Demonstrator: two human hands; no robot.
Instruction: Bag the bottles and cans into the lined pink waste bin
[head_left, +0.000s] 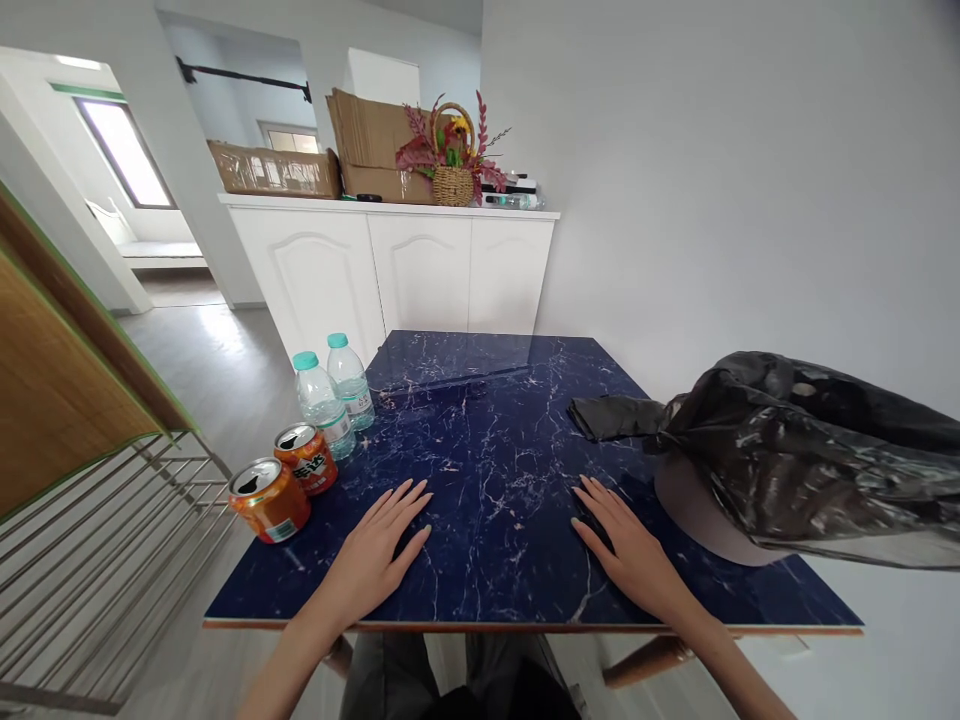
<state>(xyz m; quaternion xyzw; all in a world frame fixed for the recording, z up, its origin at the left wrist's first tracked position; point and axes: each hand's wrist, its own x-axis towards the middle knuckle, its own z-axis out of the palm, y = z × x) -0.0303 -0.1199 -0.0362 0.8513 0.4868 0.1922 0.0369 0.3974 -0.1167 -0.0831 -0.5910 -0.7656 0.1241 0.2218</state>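
Observation:
My left hand (pixel 386 545) lies flat on the dark blue marbled table (pixel 487 540), fingers stretched out and holding nothing. Just left of it stand two orange drink cans (pixel 271 505), both opened at the top. Behind the cans are two clear plastic bottles (pixel 324 405) with turquoise caps. Also flat on the tabletop, my right hand (pixel 619 545) is open and free of any object. To its right a black plastic bag (pixel 795 450) covers a grey rounded container (pixel 697 505). A folded black piece (pixel 615 416) of the bag lies on the table beyond that hand.
A white cabinet (pixel 420 265) stands past the table, bearing cardboard boxes (pixel 367 140) and a wicker basket (pixel 453 187) of artificial flowers. A metal rack (pixel 150 540) is at the left. A pale wall (pixel 712 180) borders the right side.

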